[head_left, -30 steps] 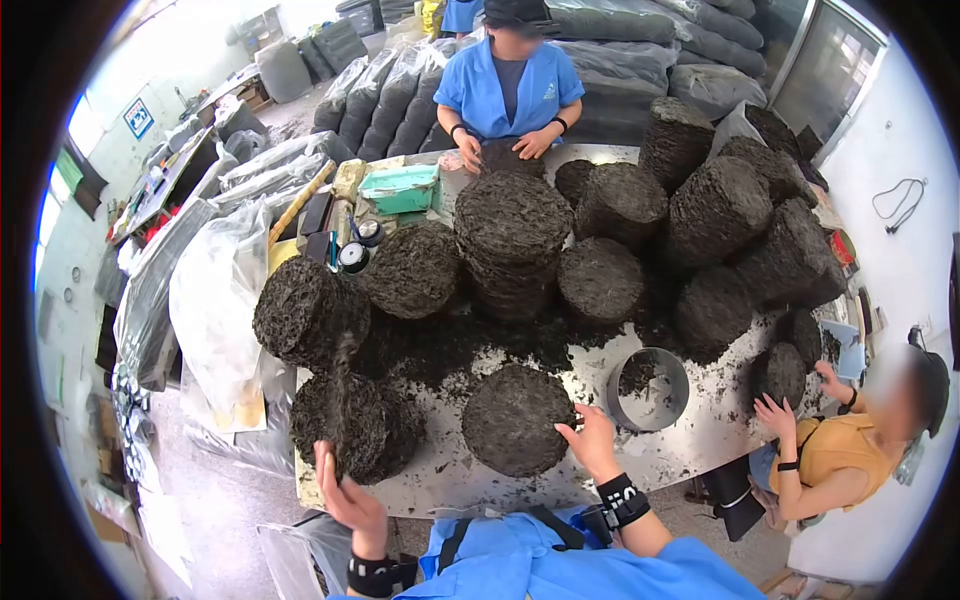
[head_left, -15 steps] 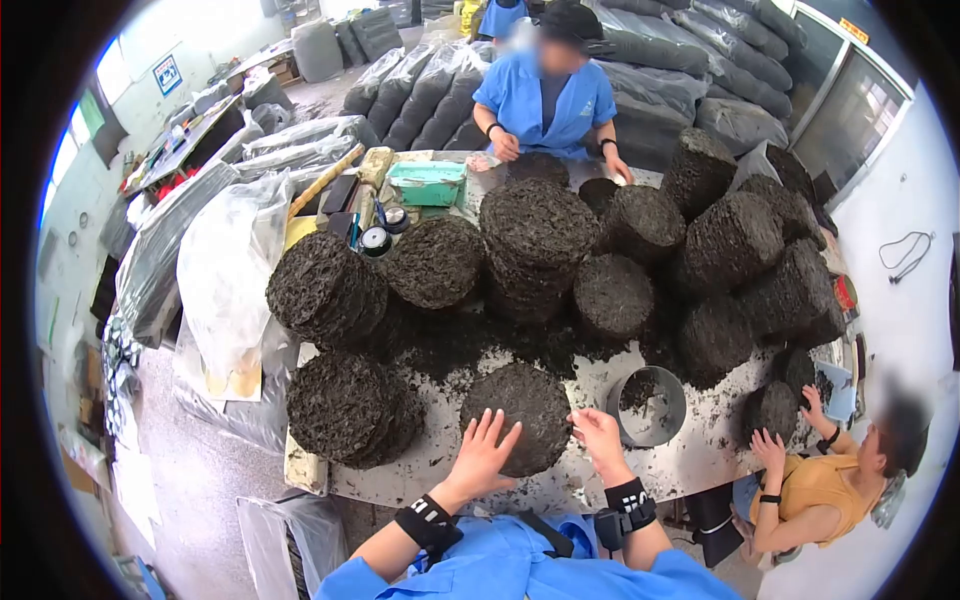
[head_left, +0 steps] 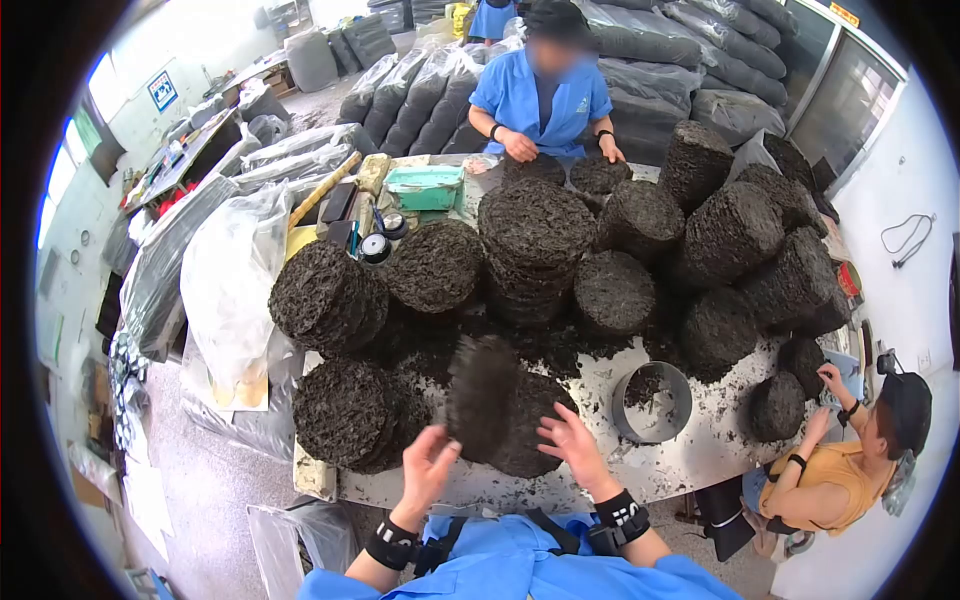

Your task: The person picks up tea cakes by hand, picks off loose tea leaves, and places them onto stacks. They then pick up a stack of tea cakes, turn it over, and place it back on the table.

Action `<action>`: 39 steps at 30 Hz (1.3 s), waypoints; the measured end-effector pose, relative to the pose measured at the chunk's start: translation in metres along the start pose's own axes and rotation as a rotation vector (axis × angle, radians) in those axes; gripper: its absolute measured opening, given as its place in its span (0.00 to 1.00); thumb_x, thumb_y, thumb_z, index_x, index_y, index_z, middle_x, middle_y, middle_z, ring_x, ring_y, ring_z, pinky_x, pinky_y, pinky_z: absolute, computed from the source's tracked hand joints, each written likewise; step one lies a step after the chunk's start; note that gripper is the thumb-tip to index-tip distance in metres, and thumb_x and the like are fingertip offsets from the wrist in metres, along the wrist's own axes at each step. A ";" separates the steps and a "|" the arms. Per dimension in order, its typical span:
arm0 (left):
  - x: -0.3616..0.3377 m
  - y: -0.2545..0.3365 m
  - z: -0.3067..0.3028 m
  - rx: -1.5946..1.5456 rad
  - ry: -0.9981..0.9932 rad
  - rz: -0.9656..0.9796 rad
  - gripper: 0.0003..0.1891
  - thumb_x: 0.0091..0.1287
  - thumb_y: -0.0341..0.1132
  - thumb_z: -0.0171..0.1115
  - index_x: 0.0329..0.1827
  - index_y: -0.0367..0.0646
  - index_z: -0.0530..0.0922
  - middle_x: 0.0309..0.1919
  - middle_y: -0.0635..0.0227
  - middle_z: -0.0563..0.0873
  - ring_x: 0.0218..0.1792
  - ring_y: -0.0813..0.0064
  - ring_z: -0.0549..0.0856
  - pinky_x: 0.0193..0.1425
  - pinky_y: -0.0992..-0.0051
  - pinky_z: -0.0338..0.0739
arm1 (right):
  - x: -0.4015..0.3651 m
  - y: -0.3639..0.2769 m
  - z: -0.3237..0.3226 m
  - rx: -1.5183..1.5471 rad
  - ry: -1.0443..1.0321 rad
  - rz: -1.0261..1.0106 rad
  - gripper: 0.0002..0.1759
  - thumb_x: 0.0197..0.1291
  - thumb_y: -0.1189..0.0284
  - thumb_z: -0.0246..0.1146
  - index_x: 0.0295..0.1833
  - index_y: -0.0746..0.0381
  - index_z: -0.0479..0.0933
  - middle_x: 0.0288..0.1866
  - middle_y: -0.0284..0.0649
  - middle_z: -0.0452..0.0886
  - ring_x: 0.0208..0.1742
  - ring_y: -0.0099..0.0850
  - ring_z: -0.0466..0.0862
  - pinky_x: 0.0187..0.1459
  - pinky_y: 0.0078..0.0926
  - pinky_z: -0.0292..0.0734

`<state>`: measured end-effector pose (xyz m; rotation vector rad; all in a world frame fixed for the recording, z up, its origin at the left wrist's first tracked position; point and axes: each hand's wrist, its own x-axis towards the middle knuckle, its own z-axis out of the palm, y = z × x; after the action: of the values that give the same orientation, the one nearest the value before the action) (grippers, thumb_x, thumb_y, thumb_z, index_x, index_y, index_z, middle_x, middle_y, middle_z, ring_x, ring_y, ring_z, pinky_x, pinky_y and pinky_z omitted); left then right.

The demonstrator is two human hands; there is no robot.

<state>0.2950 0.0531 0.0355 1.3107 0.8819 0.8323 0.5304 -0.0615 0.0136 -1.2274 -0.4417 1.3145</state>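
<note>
A thin dark round sheet (head_left: 480,392), blurred by motion, stands tilted over the table. My left hand (head_left: 430,468) pinches its lower left edge. Partly behind this sheet lies another dark round sheet (head_left: 535,430), flat on the table. My right hand (head_left: 575,445) is at its right edge, fingers spread, with nothing in them. A stack of similar sheets (head_left: 345,412) is left of my left hand. To the right of my right hand is a metal ring (head_left: 652,402) with dark crumbs inside.
Tall stacks of dark round sheets (head_left: 535,225) cross the middle of the crumb-strewn table (head_left: 600,480). A green box (head_left: 425,187) and tape rolls (head_left: 375,248) are at the back left. A co-worker (head_left: 545,100) sits opposite; another co-worker (head_left: 820,470) handles sheets at the right.
The tilted sheet has come up off the table with my left hand, which moved left and down. My right hand has shifted slightly left and opened. The opposite co-worker's dark piece has moved.
</note>
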 end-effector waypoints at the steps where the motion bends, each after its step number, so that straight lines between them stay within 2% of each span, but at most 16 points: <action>1: -0.005 -0.001 0.008 0.174 -0.043 -0.008 0.14 0.62 0.24 0.63 0.50 0.34 0.78 0.40 0.66 0.85 0.42 0.81 0.84 0.46 0.78 0.78 | -0.001 -0.005 0.015 -0.001 0.003 0.001 0.44 0.65 0.61 0.63 0.76 0.64 0.46 0.67 0.57 0.67 0.66 0.45 0.72 0.62 0.38 0.73; 3: -0.009 0.012 0.028 0.284 -0.137 0.083 0.14 0.59 0.25 0.66 0.49 0.34 0.80 0.36 0.64 0.87 0.39 0.79 0.86 0.45 0.77 0.81 | -0.006 -0.017 0.042 -0.423 -0.020 -0.190 0.49 0.58 0.64 0.70 0.75 0.67 0.47 0.65 0.56 0.69 0.62 0.42 0.75 0.59 0.36 0.76; 5: -0.006 0.033 0.040 0.405 -0.154 0.205 0.15 0.59 0.25 0.67 0.49 0.35 0.81 0.36 0.63 0.87 0.38 0.78 0.86 0.44 0.77 0.81 | -0.010 -0.024 0.054 -0.495 0.028 -0.232 0.49 0.56 0.67 0.70 0.75 0.67 0.47 0.64 0.56 0.70 0.61 0.41 0.76 0.59 0.35 0.76; 7: -0.003 0.029 0.039 0.325 -0.151 0.138 0.13 0.60 0.25 0.67 0.48 0.35 0.81 0.35 0.64 0.87 0.37 0.79 0.85 0.43 0.77 0.80 | -0.014 -0.028 0.052 -0.579 0.064 -0.274 0.49 0.54 0.70 0.71 0.75 0.67 0.48 0.64 0.56 0.70 0.60 0.41 0.77 0.59 0.33 0.75; 9: -0.001 0.019 0.032 0.246 -0.148 0.070 0.12 0.61 0.26 0.66 0.47 0.36 0.81 0.35 0.65 0.87 0.36 0.81 0.85 0.42 0.78 0.79 | -0.021 -0.030 0.039 -0.372 0.104 -0.211 0.43 0.55 0.75 0.66 0.73 0.66 0.51 0.61 0.52 0.72 0.57 0.36 0.78 0.58 0.30 0.75; 10: 0.000 0.012 0.025 0.260 -0.025 0.040 0.10 0.63 0.26 0.64 0.47 0.35 0.80 0.35 0.67 0.86 0.36 0.82 0.83 0.42 0.79 0.78 | -0.024 -0.031 0.033 -0.349 0.157 -0.308 0.35 0.57 0.77 0.61 0.70 0.67 0.58 0.57 0.46 0.75 0.54 0.30 0.78 0.55 0.28 0.76; 13: 0.005 0.003 0.002 0.029 0.213 -0.036 0.09 0.69 0.26 0.57 0.49 0.34 0.77 0.39 0.73 0.84 0.39 0.86 0.80 0.45 0.82 0.75 | -0.027 -0.018 -0.023 -0.156 0.370 -0.157 0.24 0.58 0.77 0.52 0.62 0.68 0.69 0.54 0.40 0.78 0.53 0.28 0.79 0.56 0.28 0.74; 15: 0.004 -0.013 -0.019 -0.072 0.240 -0.133 0.09 0.71 0.28 0.54 0.51 0.36 0.76 0.41 0.74 0.84 0.38 0.88 0.80 0.42 0.84 0.74 | -0.030 -0.017 -0.043 0.308 0.317 -0.188 0.24 0.56 0.79 0.52 0.61 0.65 0.70 0.55 0.40 0.78 0.56 0.33 0.78 0.59 0.33 0.73; 18: 0.000 -0.015 -0.030 -0.159 0.236 -0.211 0.06 0.72 0.32 0.54 0.47 0.43 0.76 0.37 0.77 0.83 0.35 0.88 0.81 0.39 0.83 0.77 | -0.036 -0.005 -0.067 0.531 0.346 -0.114 0.24 0.55 0.79 0.53 0.60 0.63 0.71 0.57 0.40 0.78 0.59 0.37 0.77 0.61 0.39 0.72; 23: -0.003 0.002 -0.041 -0.190 0.305 -0.164 0.07 0.71 0.33 0.56 0.48 0.44 0.77 0.39 0.78 0.84 0.36 0.87 0.82 0.36 0.83 0.78 | -0.030 0.004 -0.067 0.697 0.273 -0.009 0.22 0.54 0.79 0.54 0.58 0.62 0.72 0.58 0.39 0.77 0.61 0.38 0.75 0.65 0.43 0.67; 27: -0.018 0.015 -0.099 -0.336 0.670 -0.022 0.07 0.69 0.30 0.59 0.48 0.47 0.76 0.39 0.74 0.85 0.34 0.83 0.84 0.33 0.82 0.80 | -0.027 0.000 -0.055 0.722 0.244 -0.006 0.21 0.53 0.78 0.55 0.56 0.61 0.73 0.57 0.38 0.78 0.62 0.37 0.74 0.66 0.43 0.66; 29: -0.032 0.003 -0.164 -0.192 0.578 -0.052 0.14 0.70 0.30 0.57 0.57 0.40 0.74 0.50 0.64 0.82 0.46 0.74 0.83 0.46 0.75 0.80 | -0.024 0.010 -0.058 0.721 0.246 0.001 0.20 0.54 0.78 0.55 0.55 0.61 0.74 0.56 0.38 0.79 0.61 0.37 0.75 0.65 0.43 0.66; 31: -0.028 0.013 -0.161 0.543 0.890 0.161 0.18 0.66 0.27 0.60 0.59 0.35 0.74 0.56 0.57 0.80 0.57 0.66 0.80 0.57 0.69 0.76 | -0.023 0.003 -0.051 0.722 0.239 0.008 0.19 0.54 0.77 0.55 0.54 0.62 0.74 0.56 0.39 0.79 0.61 0.38 0.75 0.64 0.43 0.67; 32: -0.030 0.019 -0.158 0.549 0.900 0.168 0.18 0.66 0.27 0.60 0.59 0.35 0.74 0.56 0.57 0.80 0.57 0.66 0.80 0.57 0.69 0.76 | -0.024 -0.003 -0.046 0.733 0.213 0.089 0.19 0.54 0.77 0.55 0.53 0.62 0.74 0.55 0.39 0.79 0.59 0.38 0.77 0.63 0.43 0.69; 35: -0.034 0.054 -0.089 0.899 0.348 0.333 0.24 0.50 0.24 0.69 0.55 0.35 0.79 0.60 0.52 0.78 0.65 0.56 0.74 0.69 0.62 0.66 | -0.019 -0.005 -0.028 0.677 0.165 0.253 0.16 0.57 0.76 0.55 0.51 0.63 0.75 0.53 0.41 0.81 0.54 0.39 0.80 0.59 0.44 0.72; 39: -0.031 0.048 -0.025 0.940 -0.174 0.616 0.21 0.54 0.24 0.63 0.53 0.46 0.81 0.53 0.62 0.84 0.58 0.60 0.80 0.63 0.61 0.72 | -0.007 0.009 -0.001 0.577 -0.023 0.359 0.14 0.64 0.68 0.54 0.50 0.65 0.75 0.49 0.42 0.82 0.53 0.41 0.81 0.58 0.43 0.74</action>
<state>0.2585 0.0404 0.0847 2.5245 0.7472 0.7564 0.5249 -0.0701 0.0076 -0.8212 0.1549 1.6148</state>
